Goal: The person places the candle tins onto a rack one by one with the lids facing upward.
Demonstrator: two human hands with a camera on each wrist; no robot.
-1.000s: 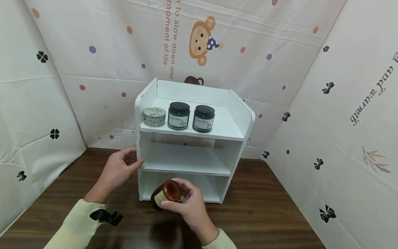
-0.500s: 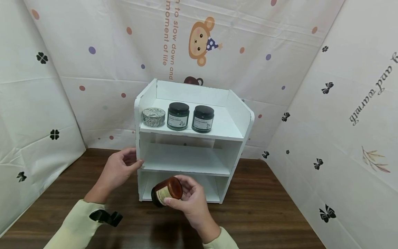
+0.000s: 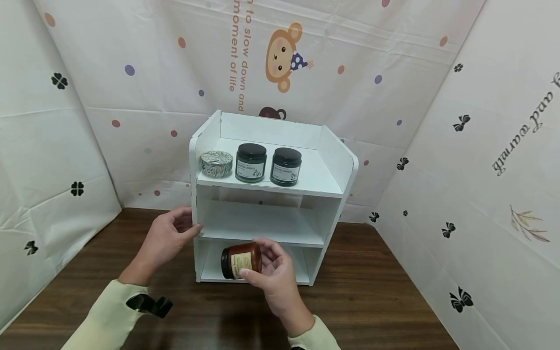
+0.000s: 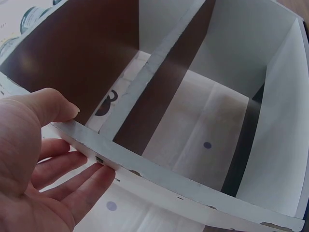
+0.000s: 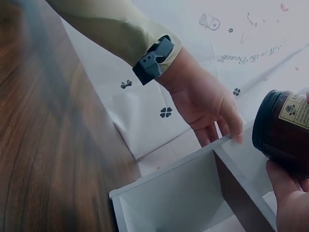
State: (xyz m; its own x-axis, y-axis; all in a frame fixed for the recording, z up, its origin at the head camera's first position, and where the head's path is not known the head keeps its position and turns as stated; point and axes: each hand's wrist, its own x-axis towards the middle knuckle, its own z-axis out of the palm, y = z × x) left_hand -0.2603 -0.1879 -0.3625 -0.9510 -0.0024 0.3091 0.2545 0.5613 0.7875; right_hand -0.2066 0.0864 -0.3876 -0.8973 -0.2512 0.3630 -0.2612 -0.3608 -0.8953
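Note:
An amber jar (image 3: 241, 260) with a black lid and a cream label lies sideways in my right hand (image 3: 276, 282), its lid toward the left. The thumb and fingers hold it near its base, in front of the lowest tier of a white three-tier shelf (image 3: 262, 221). My left hand (image 3: 167, 239) grips the shelf's left side panel. In the left wrist view the thumb is on the panel's front edge (image 4: 154, 162) and the fingers are against its outer face. The right wrist view shows the jar's black lid (image 5: 265, 121) close to the shelf.
On the shelf's top tier stand a round patterned tin (image 3: 217, 164) and two dark candle jars, one green (image 3: 251, 164) and one darker (image 3: 286, 167), both with black lids. Beneath is a dark wooden table (image 3: 367, 301). Printed cloth (image 3: 144, 160) hangs behind and at both sides.
My right hand has raised the jar slightly and moved it right, turning it from tilted to nearly level with its label facing me. The left hand keeps its grip on the shelf.

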